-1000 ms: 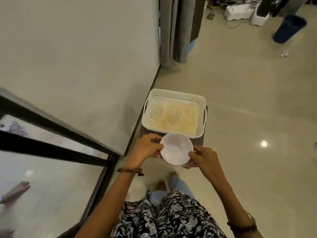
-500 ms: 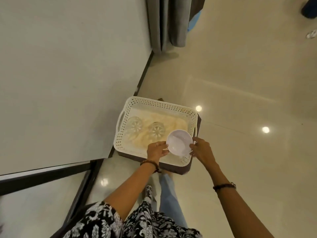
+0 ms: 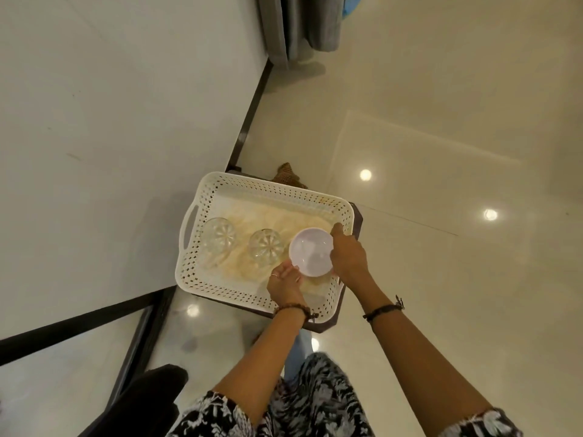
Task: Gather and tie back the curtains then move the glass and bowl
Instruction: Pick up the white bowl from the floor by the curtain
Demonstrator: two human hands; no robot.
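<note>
Glossy cream floor tiles [image 3: 441,99] fill the right of the frame, throwing back small ceiling lights, and a pale wall runs down the left with a dark skirting strip. At the top centre hangs a grey fabric curtain [image 3: 299,26]; only its lower end shows, drawn into a narrow bunch, and no tie is visible, so I cannot tell from here whether that part of the job is finished.

Near the middle of the frame sits a white perforated plastic basket with cut-out handles [image 3: 202,279], resting on a low dark stand and lined with something pale yellow. Two clear ribbed drinking glasses [image 3: 219,236] [image 3: 265,247] stand side by side in its left half. A small white round bowl [image 3: 310,251] is held over the basket's right half, just beside the nearer glass.

The left hand [image 3: 285,285] has its fingers curled on the bowl's lower-left rim, and the right hand [image 3: 348,257] wraps the right side, fingers bent round the edge. Whether the bowl's base already touches the lining is hidden from this angle.

My reading: the glasses look placed, and the bowl is at the point of being set down. What remains is to lower it fully and let go without knocking the glass next to it.
</note>
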